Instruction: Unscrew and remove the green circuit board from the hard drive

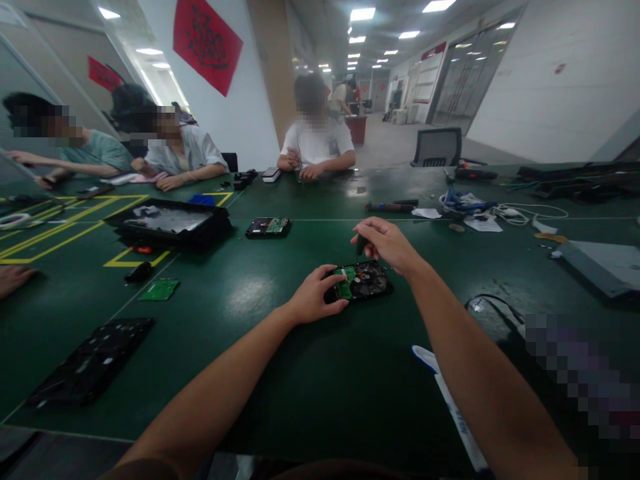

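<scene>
A black hard drive with a green circuit board lies on the green table in front of me. My left hand grips the drive's left end, fingers curled over the board. My right hand is closed around the dark handle of a screwdriver, held upright with its tip down on the drive.
A second hard drive lies farther back. A black tray sits left of it, a loose green board and a black panel nearer left. Cables and tools lie at the right. Three people sit across the table; another person's hand rests at the left edge.
</scene>
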`<state>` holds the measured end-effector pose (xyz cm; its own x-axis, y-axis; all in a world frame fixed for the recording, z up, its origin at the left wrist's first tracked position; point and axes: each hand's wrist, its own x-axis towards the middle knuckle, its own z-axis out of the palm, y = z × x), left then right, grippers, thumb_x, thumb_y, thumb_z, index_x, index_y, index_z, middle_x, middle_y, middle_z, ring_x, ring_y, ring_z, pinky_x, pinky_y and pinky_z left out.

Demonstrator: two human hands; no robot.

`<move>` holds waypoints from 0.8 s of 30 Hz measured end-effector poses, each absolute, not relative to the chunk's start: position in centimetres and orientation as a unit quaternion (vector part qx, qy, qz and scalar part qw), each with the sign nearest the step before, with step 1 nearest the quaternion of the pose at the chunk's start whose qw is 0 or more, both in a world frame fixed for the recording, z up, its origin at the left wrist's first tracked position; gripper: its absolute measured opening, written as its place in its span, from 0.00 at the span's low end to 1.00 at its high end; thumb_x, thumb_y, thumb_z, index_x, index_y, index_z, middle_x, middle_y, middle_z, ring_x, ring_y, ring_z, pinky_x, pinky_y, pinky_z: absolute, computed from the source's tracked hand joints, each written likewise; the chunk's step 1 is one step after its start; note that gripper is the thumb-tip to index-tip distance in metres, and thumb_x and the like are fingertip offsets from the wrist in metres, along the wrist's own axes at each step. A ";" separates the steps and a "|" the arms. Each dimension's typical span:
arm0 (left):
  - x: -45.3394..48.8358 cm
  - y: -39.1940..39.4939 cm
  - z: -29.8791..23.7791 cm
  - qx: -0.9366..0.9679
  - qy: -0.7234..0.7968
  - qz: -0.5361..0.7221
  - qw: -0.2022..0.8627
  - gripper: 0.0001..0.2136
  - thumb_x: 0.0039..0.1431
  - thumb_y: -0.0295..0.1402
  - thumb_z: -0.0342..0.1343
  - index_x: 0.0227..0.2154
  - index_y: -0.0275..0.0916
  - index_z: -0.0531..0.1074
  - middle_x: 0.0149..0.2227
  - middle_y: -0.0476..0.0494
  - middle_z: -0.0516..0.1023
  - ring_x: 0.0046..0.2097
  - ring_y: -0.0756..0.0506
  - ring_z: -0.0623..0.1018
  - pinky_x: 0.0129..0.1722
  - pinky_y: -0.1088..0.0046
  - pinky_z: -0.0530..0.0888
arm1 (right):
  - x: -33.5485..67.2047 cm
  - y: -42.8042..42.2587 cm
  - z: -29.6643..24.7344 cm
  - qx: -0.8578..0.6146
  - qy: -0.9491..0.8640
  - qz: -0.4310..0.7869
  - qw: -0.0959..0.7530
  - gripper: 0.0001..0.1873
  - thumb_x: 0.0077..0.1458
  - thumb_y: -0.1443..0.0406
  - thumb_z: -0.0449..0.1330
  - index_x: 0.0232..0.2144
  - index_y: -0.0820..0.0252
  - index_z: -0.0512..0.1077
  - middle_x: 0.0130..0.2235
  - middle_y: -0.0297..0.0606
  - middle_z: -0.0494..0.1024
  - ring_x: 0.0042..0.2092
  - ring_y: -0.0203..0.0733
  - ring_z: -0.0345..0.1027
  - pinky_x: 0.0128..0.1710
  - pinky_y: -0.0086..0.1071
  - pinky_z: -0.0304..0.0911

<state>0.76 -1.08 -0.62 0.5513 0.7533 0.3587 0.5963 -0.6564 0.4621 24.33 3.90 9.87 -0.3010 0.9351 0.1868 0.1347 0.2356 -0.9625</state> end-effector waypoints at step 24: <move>0.9 -1.2 -0.6 0.868 0.388 0.280 0.135 0.29 0.58 0.46 0.65 0.61 0.43 0.71 0.64 0.33 0.65 0.64 0.32 0.70 0.63 0.50 0.71 | 24.5 3.8 10.2 -0.401 -0.673 0.466 0.410 0.17 0.67 0.53 0.56 0.46 0.55 0.78 0.36 0.39 0.78 0.27 0.35 0.66 0.23 0.32 0.56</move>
<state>0.93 -1.22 -0.65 0.5423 0.7483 0.3820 0.5976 -0.6631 0.4508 24.51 3.84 10.20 -0.3422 0.9228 0.1772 0.1585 0.2425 -0.9571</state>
